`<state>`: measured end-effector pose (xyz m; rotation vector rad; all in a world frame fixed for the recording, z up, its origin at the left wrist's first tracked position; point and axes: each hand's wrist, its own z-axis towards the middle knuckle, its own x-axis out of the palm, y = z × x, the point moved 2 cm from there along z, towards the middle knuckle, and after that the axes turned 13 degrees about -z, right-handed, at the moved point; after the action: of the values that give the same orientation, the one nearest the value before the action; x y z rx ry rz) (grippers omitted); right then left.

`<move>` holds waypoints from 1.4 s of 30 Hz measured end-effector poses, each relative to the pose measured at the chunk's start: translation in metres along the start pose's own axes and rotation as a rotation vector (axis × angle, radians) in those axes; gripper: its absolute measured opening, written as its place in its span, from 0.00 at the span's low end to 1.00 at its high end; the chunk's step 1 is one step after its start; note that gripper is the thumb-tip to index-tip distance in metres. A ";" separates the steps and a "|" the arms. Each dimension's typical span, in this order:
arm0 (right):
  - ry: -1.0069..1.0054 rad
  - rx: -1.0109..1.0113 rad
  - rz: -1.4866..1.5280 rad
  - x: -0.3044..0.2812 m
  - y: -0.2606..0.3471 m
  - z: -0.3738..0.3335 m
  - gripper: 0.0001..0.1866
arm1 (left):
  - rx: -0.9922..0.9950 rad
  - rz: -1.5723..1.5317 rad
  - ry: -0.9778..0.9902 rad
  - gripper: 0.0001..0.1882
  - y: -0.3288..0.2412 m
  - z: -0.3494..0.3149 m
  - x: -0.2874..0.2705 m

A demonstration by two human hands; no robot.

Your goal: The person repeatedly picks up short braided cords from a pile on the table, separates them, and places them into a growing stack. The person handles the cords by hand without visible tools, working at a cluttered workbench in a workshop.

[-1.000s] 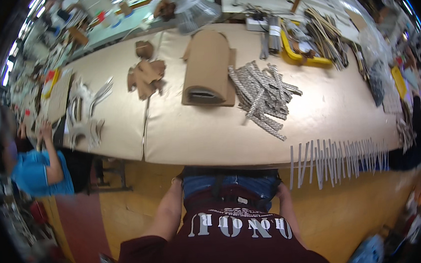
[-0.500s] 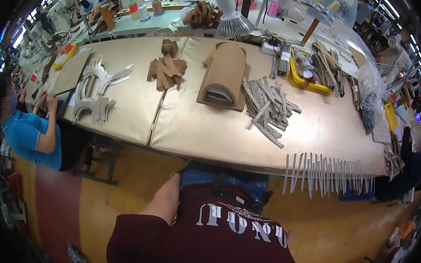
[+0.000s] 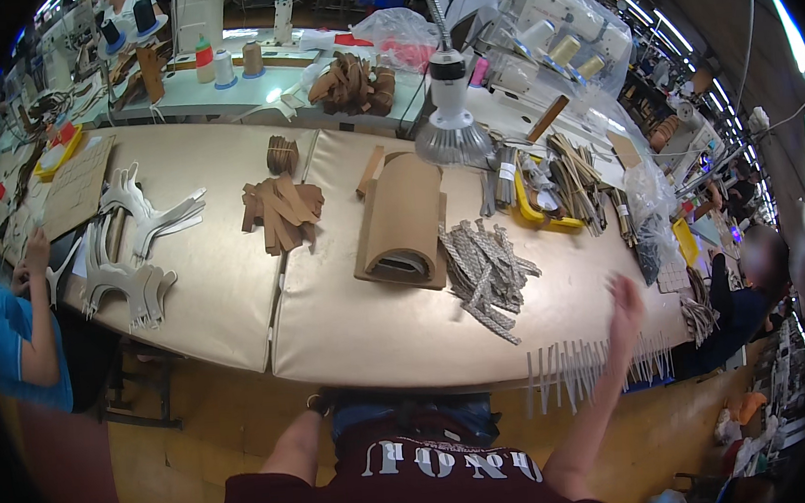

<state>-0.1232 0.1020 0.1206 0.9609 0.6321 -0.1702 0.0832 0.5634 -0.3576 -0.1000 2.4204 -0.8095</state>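
Observation:
My right hand [image 3: 626, 302] is raised over the right part of the gold-covered table [image 3: 363, 354], its fingers smeared by motion. Just below it, a row of thin grey strips [image 3: 573, 370] hangs over the table's front edge. My left forearm [image 3: 295, 444] is down by my waist at the table edge, with a dark band at the wrist; the fingers there are hidden. Left of my right hand lies a pile of grey, patterned woven-looking strips [image 3: 488, 278]. Beside that pile, a brown arched form [image 3: 402, 209] rests on a flat base.
Brown strips [image 3: 281, 212] and white curved pieces [image 3: 131, 282] lie further left. A yellow tray [image 3: 552, 224] and a lamp [image 3: 453, 134] are toward the back. A co-worker in blue [image 3: 16, 329] sits at left; another person [image 3: 742, 300] is at right.
My right arm has come into view and reaches up over the right side of the table. The view has turned, so the table appears lower and further left.

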 end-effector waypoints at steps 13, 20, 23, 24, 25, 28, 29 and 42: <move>0.671 -0.306 -0.183 0.373 0.149 0.107 0.34 | 0.291 -0.064 -0.135 0.15 0.086 -0.026 0.018; 0.596 -0.272 -0.309 0.350 0.156 0.063 0.27 | 0.243 0.009 -0.011 0.17 -0.031 -0.109 -0.071; 0.525 -0.146 -0.366 0.324 0.157 0.039 0.26 | -0.165 0.103 0.275 0.20 -0.115 -0.163 -0.129; 0.520 -0.142 -0.317 0.318 0.159 0.038 0.25 | -0.034 0.139 0.287 0.19 -0.145 -0.178 -0.152; 0.507 -0.161 -0.272 0.313 0.160 0.037 0.24 | 0.005 0.002 0.315 0.19 -0.172 -0.193 -0.172; 0.537 -0.206 -0.263 0.305 0.163 0.039 0.23 | 0.163 -0.389 0.382 0.19 -0.236 -0.230 -0.222; 0.534 -0.236 -0.268 0.304 0.163 0.039 0.23 | 0.235 -0.486 0.366 0.18 -0.255 -0.236 -0.234; 0.712 -0.249 -0.597 0.148 0.060 -0.033 0.40 | 0.688 -0.027 -0.322 0.47 -0.418 -0.149 -0.245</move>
<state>0.0065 0.1838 0.0650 0.5501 1.5569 -0.2707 0.1598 0.3617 0.1011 0.0074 1.7411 -1.4639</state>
